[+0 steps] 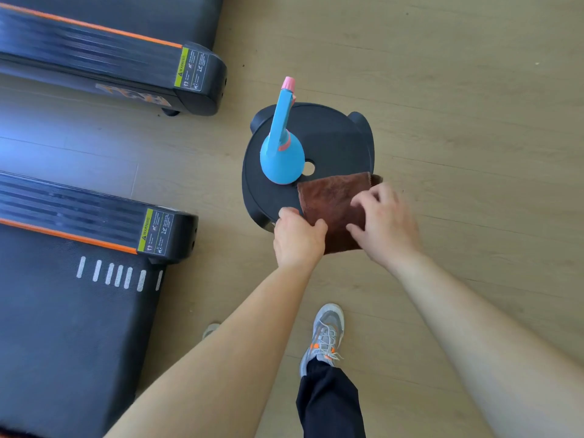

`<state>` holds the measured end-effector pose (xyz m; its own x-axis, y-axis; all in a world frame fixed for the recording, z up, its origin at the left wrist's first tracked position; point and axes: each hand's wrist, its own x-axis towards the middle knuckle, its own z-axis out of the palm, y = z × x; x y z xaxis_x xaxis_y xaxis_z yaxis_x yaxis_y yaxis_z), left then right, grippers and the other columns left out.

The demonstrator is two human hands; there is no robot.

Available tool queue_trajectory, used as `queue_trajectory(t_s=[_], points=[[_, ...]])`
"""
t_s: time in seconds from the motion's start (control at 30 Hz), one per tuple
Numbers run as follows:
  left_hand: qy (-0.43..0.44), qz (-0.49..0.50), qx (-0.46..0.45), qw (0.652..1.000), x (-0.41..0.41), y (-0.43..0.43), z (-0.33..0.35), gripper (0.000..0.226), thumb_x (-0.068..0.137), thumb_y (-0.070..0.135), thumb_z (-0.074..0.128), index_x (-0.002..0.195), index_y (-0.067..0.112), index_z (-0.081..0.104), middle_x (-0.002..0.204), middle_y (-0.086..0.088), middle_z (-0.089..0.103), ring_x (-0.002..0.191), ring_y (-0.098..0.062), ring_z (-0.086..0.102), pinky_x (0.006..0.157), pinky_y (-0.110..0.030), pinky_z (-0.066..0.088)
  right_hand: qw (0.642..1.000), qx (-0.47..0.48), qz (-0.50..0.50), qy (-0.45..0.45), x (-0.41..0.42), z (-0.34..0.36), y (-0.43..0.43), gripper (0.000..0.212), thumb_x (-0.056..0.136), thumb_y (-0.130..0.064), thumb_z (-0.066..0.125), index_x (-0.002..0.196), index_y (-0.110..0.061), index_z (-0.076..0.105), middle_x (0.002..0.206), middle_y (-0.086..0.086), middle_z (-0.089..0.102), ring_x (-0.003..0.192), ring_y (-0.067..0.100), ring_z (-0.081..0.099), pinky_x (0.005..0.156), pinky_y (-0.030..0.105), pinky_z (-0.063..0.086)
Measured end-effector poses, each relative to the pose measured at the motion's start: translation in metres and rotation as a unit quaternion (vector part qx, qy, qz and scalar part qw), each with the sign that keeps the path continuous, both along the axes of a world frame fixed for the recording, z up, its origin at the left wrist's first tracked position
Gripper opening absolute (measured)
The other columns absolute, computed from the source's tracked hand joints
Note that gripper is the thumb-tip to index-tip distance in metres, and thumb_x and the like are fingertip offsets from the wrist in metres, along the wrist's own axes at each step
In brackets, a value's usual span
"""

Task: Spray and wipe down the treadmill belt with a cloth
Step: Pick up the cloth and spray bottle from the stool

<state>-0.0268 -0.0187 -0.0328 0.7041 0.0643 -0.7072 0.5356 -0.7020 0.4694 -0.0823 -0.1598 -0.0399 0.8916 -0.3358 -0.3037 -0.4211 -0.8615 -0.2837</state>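
Note:
A brown folded cloth (331,203) lies on the near edge of a round black stool (335,137), partly hanging over it. My left hand (297,238) pinches the cloth's left edge with thumb and fingers. My right hand (382,222) rests on the cloth's right side with fingers curled onto it. A blue spray bottle (281,153) with a pink nozzle stands upright on the stool, just beyond the cloth. The black treadmill belt (63,336) with white stripes lies at lower left.
A second treadmill (104,61) with an orange stripe stands at upper left. Light wooden floor (458,105) spreads to the right. My grey sneaker (324,336) and dark trouser leg are below the stool.

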Motion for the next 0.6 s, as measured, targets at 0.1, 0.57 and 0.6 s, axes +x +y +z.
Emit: queue_trajectory(t_s=[0.1, 0.57, 0.6], points=[[0.005, 0.014, 0.015, 1.0, 0.005, -0.011, -0.007, 0.045, 0.094, 0.034, 0.074, 0.125, 0.012, 0.049, 0.112, -0.005, 0.06, 0.101, -0.023, 0.064, 0.09, -0.04, 0.06, 0.999, 0.036, 0.021, 0.01, -0.005, -0.012, 0.007, 0.036, 0.09, -0.025, 0.072, 0.124, -0.021, 0.063, 0.12, 0.001, 0.045, 0.104, 0.026, 0.052, 0.07, 0.034, 0.043], [-0.181, -0.129, -0.002, 0.975, -0.001, 0.012, 0.006, 0.04, 0.093, 0.028, 0.073, 0.131, 0.023, 0.063, 0.119, 0.006, 0.062, 0.105, -0.016, 0.063, 0.091, -0.039, 0.057, 0.983, 0.148, 0.101, 0.042, -0.004, -0.009, 0.002, 0.055, 0.092, -0.018, 0.056, 0.146, -0.026, 0.052, 0.148, -0.006, 0.047, 0.135, 0.023, 0.042, 0.108, 0.045, 0.043], [-0.189, -0.15, -0.012, 0.97, -0.003, 0.005, 0.007, 0.04, 0.094, 0.028, 0.072, 0.133, 0.024, 0.063, 0.122, 0.005, 0.061, 0.106, -0.016, 0.063, 0.091, -0.039, 0.057, 0.984, 0.164, 0.059, 0.021, -0.007, -0.007, -0.004, 0.053, 0.09, -0.012, 0.055, 0.141, -0.024, 0.057, 0.145, -0.005, 0.052, 0.132, 0.024, 0.047, 0.104, 0.045, 0.046]])
